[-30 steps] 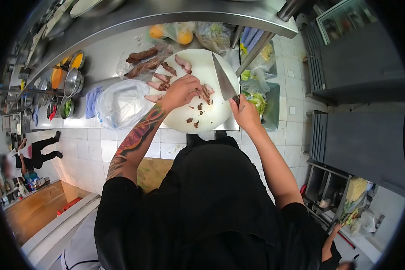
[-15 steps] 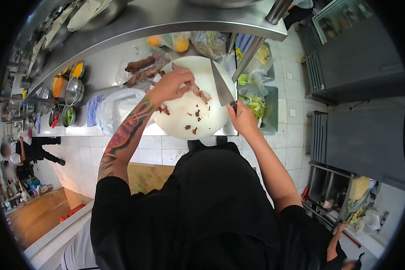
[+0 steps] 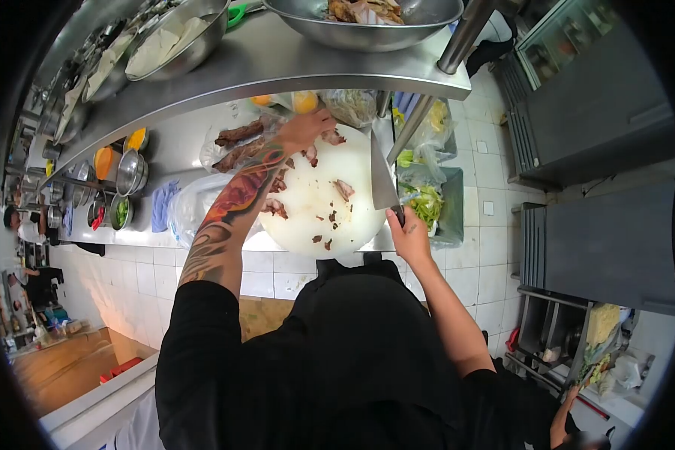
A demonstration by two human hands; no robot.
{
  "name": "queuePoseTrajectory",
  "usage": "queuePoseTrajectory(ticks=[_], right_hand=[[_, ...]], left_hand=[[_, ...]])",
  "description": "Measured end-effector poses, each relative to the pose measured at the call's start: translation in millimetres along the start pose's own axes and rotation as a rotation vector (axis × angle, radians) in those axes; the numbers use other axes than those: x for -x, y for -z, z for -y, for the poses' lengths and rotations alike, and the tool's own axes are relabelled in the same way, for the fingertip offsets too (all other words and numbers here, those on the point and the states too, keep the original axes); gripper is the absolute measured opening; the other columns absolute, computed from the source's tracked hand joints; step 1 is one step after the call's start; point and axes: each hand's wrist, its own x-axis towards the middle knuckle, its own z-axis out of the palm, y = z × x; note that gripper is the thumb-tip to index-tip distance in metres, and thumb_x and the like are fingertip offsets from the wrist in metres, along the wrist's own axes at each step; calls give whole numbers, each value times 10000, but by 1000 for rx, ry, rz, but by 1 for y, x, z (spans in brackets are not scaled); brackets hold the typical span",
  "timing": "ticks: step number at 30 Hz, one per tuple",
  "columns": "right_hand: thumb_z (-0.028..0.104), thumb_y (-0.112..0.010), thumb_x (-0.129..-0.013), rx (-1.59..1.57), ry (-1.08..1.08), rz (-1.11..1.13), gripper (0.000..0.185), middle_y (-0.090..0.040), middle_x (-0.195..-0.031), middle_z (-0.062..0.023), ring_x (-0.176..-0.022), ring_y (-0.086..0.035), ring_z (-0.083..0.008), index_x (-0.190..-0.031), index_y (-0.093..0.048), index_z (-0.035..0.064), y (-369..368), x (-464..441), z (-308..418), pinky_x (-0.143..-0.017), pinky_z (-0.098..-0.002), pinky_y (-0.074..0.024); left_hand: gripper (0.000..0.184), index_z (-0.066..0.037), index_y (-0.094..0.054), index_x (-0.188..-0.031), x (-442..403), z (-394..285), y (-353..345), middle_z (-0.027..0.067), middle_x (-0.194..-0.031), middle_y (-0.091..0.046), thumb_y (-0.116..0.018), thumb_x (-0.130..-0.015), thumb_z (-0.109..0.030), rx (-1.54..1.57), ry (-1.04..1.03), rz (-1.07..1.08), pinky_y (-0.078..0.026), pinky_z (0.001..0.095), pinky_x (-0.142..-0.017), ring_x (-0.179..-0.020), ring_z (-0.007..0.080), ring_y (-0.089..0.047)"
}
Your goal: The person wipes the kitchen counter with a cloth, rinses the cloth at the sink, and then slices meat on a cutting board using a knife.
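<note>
My right hand (image 3: 410, 234) is closed round the dark handle of a large chef's knife (image 3: 383, 180), its blade pointing away from me along the right rim of the round white cutting board (image 3: 292, 229). At the board's far edge, my left hand (image 3: 307, 127) has its fingers curled on a piece of cooked meat (image 3: 334, 137); the fingertips are partly hidden. A loose meat piece (image 3: 343, 189) lies mid-board, with small dark scraps (image 3: 332, 217) nearer me. More meat chunks (image 3: 275, 206) sit along the left side, partly under my forearm.
Behind the board's left lie long browned meat slabs (image 3: 240, 133) on plastic. A steel shelf (image 3: 277, 86) crosses overhead, carrying a large bowl (image 3: 367, 34) with meat. Greens fill a bin (image 3: 446, 210) at right. A plastic bag (image 3: 195, 206) and blue cloth (image 3: 163, 204) are left.
My left hand has moved away from me to the far edge, leaving a meat piece mid-board. The knife has shifted slightly right, still in my right hand. The view has tilted up a little.
</note>
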Motion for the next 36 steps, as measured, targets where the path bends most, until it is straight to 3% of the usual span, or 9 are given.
queuePoseTrajectory(ticks=[5, 7, 10, 12, 16, 24, 31, 36], right_hand=[[399, -633, -1032, 201, 74, 45, 389, -700, -786, -280, -759, -686, -507, -1023, -616, 10, -4, 0, 2, -692, -574, -530], [400, -626, -1034, 221, 92, 48, 391, -699, -789, -291, -762, -685, -518, -1038, -610, 9, -6, -3, -2, -692, -591, -531], [401, -617, -1036, 249, 109, 47, 400, -697, -790, -304, -763, -683, -529, -1051, -600, 2, -7, -5, -2, -689, -608, -531], [401, -615, -1036, 264, 105, 50, 406, -696, -789, -306, -762, -683, -530, -1049, -597, -4, -6, -4, -1, -685, -607, -532], [405, -611, -1038, 274, 102, 59, 422, -698, -796, -305, -762, -685, -527, -1059, -587, -16, -6, -5, 0, -689, -601, -535], [415, -606, -1041, 256, 107, 53, 438, -705, -810, -297, -776, -690, -519, -1064, -579, -22, -6, -6, -3, -698, -590, -535], [402, -613, -1037, 244, 111, 42, 426, -706, -819, -301, -789, -686, -524, -1068, -578, -22, -7, -2, -3, -708, -590, -535], [395, -619, -1033, 193, 103, 56, 412, -706, -815, -288, -787, -688, -511, -1040, -594, -16, -6, -1, -2, -711, -575, -531]], left_hand=[[415, -94, -680, -1128, 9, -17, 23, 99, -1280, -619, -761, -731, 0, -14, 54, 96, -565, 430, -922, -1131, 330, -659], [426, -91, -704, -1151, 15, -59, 51, 104, -1301, -645, -784, -744, 6, 266, 279, 65, -522, 448, -1011, -1183, 349, -646], [367, -77, -710, -1164, 38, -86, 37, 111, -1281, -670, -767, -810, 1, 456, 112, 94, -484, 469, -1058, -1204, 361, -636], [375, -66, -696, -1218, 48, -111, 32, 114, -1276, -676, -766, -851, -31, 484, 111, 164, -480, 461, -1058, -1219, 357, -629], [500, -61, -657, -1315, 54, -126, 21, 123, -1269, -670, -795, -835, -78, 590, 120, 158, -485, 461, -1041, -1235, 352, -611], [231, -89, -666, -1029, 61, -140, 12, 51, -1018, -661, -797, -840, -91, 481, 223, 106, -527, 426, -885, -1073, 293, -630], [213, -85, -644, -1009, 81, -149, 15, 73, -1023, -668, -780, -847, -66, 452, 183, 4, -541, 417, -836, -1022, 308, -655], [179, -85, -643, -985, 58, -151, 2, 68, -1010, -666, -750, -846, -50, 454, 165, -262, -554, 422, -809, -1001, 299, -658]])
